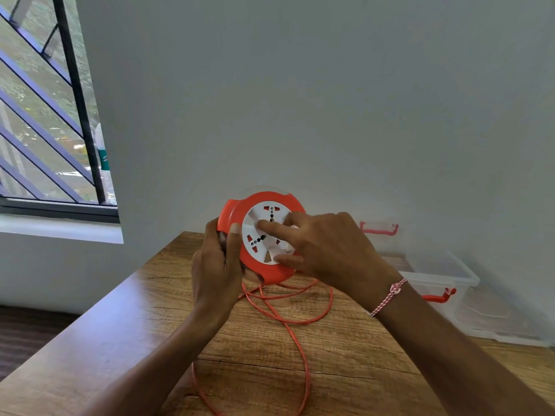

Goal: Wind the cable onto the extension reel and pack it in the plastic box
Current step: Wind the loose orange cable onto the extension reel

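I hold a round orange extension reel (232, 211) with a white socket face above the wooden table. My left hand (217, 265) grips its left rim, thumb on the front edge. My right hand (324, 244) lies across the white face, the index finger stretched onto the centre and the thumb at the lower edge. The orange cable (295, 337) hangs from under the reel and lies in loose loops on the table, running off the bottom of the view. The clear plastic box (444, 274) with red clips stands open at the right, by the wall.
The wooden table (150, 334) ends at a left edge, with dark floor beyond. The grey wall stands close behind the reel. A barred window is at the upper left. A clear lid (498, 322) lies right of the box.
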`<state>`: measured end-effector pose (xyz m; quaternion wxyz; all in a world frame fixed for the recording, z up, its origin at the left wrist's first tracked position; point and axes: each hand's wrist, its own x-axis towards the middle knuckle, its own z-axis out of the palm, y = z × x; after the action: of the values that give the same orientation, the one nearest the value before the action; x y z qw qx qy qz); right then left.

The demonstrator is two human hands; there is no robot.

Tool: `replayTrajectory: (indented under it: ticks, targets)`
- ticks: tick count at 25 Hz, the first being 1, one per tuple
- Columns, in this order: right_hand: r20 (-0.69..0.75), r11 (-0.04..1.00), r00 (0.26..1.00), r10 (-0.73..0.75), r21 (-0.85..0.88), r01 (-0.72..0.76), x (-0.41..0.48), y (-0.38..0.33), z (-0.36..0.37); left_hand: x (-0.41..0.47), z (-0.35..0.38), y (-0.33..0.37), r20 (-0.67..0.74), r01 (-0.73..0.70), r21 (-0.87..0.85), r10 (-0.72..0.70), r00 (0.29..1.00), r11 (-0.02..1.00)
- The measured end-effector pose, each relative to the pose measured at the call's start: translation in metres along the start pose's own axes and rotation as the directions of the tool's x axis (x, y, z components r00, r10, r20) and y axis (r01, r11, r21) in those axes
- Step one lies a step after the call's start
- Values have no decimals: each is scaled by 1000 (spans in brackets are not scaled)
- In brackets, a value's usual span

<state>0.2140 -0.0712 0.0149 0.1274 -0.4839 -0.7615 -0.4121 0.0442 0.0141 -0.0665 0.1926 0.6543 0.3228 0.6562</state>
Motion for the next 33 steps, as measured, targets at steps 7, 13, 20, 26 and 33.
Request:
replayTrajectory:
  ticks: [7, 13, 20, 26, 33]
  targets:
    - [-88, 882, 902, 422, 271, -386, -1, -19, 9, -6, 3, 4, 18, -124, 79, 123, 992, 989]
    - [452, 80, 619, 642, 764, -640, 7, -26, 5, -4, 1, -2, -15, -88, 112, 90, 996, 990]
    - [7, 993, 997, 77, 89, -77, 0, 3, 1, 0, -1, 1, -21, -44, 45, 44, 999, 998]
    - [-52, 1000, 999, 15, -20, -16, -2, -1, 5, 0, 0, 6, 11, -53, 16, 53, 999, 998]
    - [-107, 961, 965, 241, 165, -222, 0, -10, 1, -4, 1, 9, -32, -129, 68, 131, 991, 989]
